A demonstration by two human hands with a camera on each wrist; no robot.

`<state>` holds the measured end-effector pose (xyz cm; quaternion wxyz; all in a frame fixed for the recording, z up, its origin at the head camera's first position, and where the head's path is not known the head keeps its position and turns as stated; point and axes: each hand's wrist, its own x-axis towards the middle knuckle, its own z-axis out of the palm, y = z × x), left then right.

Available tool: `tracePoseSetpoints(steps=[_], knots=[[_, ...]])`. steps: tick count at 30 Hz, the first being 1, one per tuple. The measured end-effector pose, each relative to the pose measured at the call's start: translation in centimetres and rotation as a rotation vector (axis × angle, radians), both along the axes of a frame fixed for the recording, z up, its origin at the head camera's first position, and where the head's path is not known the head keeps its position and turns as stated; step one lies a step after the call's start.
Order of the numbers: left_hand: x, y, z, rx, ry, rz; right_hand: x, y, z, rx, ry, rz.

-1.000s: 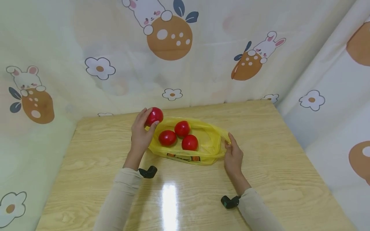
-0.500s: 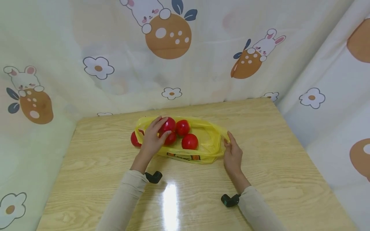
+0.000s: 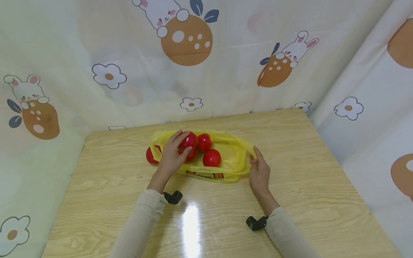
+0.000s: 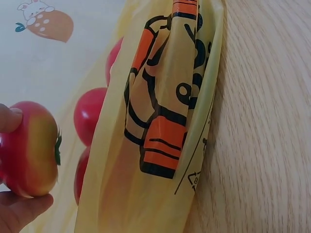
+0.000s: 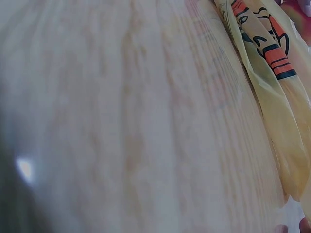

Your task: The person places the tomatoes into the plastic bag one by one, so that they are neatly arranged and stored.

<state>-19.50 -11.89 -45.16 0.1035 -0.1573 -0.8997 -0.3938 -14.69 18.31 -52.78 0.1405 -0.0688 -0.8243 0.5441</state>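
My left hand [image 3: 170, 154] holds a red tomato [image 3: 191, 139] over the left part of an open yellow plastic bag [image 3: 235, 176], between thumb and fingertips. In the left wrist view, this tomato [image 4: 36, 150] shows a yellow-green patch and a green stem end. Three tomatoes lie inside the bag: one at the back [image 3: 204, 142], one at the front right [image 3: 212, 158], and one [image 3: 191, 154] just under the held one, partly covered by my thumb. My right hand [image 3: 260, 174] pinches the bag's right edge and keeps its mouth spread.
Beside the bag's left end sits another tomato [image 3: 151, 156], partly hidden by the bag's edge and my left hand. All this stands on a wood-grain table [image 3: 106, 186]. A patterned curtain [image 3: 226, 86] hangs behind the table's back edge and at both sides.
My left hand has brought its tomato rightward and down into the bag's mouth, uncovering the tomato at the bag's left end. During the last half second it hardly moved. My right hand kept its place.
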Motion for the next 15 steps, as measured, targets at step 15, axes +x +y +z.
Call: tracePoseSetpoints(steps=[15], knots=[[0.0, 1.2, 0.2, -0.017, -0.007, -0.021, 0.1, 0.2, 0.1, -0.011, -0.008, -0.009]])
